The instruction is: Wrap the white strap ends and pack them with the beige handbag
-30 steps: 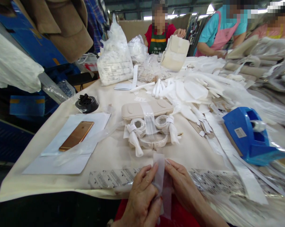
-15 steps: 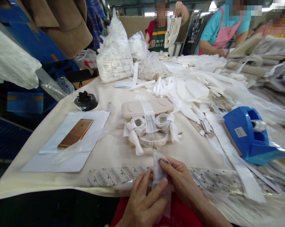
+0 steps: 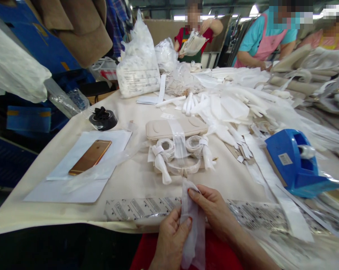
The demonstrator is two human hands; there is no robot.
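Both my hands hold a thin white translucent sheet upright at the near table edge. My left hand pinches its lower left side with thumb and fingers closed. My right hand grips its top edge with curled fingers. Just beyond them on the cream table cloth lies a beige flat bag part with white-wrapped rolled straps taped in front of it. A printed clear plastic strip lies along the near edge under my hands.
A gold phone rests on white paper at the left, with a black tape roll behind. A blue tape dispenser stands at the right. White paper pieces and plastic bags pile up farther back. Other people work across the table.
My left hand has slid lower on the sheet, and the sheet now hangs longer between my hands. The person in the green apron lowered a pale bag piece.
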